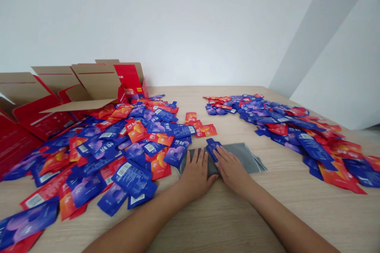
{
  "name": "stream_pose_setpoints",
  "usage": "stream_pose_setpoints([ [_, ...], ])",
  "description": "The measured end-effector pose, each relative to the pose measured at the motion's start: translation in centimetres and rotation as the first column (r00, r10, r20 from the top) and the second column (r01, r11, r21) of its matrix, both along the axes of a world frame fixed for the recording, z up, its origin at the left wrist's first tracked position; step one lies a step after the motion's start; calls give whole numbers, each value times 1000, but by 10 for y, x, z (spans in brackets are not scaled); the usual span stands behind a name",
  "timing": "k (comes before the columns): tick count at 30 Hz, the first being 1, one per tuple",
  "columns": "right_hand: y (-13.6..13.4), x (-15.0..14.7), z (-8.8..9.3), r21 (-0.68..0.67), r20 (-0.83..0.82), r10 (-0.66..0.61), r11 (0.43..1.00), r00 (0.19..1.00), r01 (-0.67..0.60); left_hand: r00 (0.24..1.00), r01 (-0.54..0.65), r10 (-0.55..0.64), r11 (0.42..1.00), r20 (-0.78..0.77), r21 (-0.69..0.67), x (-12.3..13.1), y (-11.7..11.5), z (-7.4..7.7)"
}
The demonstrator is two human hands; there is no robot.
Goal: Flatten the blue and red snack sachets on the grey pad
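Observation:
A folded grey cloth [246,157] lies on the table in front of me. My left hand [195,172] rests flat on its left part, fingers apart. On the cloth, a blue sachet [211,146] lies partly under the fingers of my right hand [230,168], which is laid flat with its fingers stretched out. The sachet's upper end with a narrow neck shows; the rest is covered. Close to my left fingertips is another blue sachet [177,151] at the edge of a pile. Red sachets [204,129] lie just beyond the cloth.
Many blue and red sachets [101,148] are heaped on the left. A second long heap [285,122] runs along the right side. Open red cardboard boxes [95,81] stand at the back left. Behind the wooden table [190,221] is a white wall [208,27].

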State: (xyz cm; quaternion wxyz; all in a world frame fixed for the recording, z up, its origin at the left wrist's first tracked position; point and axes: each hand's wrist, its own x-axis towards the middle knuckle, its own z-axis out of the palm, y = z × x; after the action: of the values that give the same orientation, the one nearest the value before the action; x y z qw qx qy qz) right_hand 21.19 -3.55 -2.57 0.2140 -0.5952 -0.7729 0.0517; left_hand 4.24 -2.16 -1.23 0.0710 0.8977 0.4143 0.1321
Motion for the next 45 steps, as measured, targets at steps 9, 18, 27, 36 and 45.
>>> stream_pose_setpoints([
  [9,12,30,12,76,134,-170,984,976,160,1000,1,-1,1000,7,-18,-2,0,2],
  [18,-9,-5,45,237,-271,226,958,936,-163,894,-93,137,988,427,-121,-13,9,-8],
  [27,-4,-22,16,-69,112,165,985,980,-158,915,-57,78,996,396,-64,-13,15,-18],
  [36,13,-21,9,39,-156,64,998,986,-58,764,7,226,933,604,-360,-3,28,-3],
  [45,7,-13,9,75,-583,118,993,804,-91,498,37,480,821,722,-570,27,52,6],
])
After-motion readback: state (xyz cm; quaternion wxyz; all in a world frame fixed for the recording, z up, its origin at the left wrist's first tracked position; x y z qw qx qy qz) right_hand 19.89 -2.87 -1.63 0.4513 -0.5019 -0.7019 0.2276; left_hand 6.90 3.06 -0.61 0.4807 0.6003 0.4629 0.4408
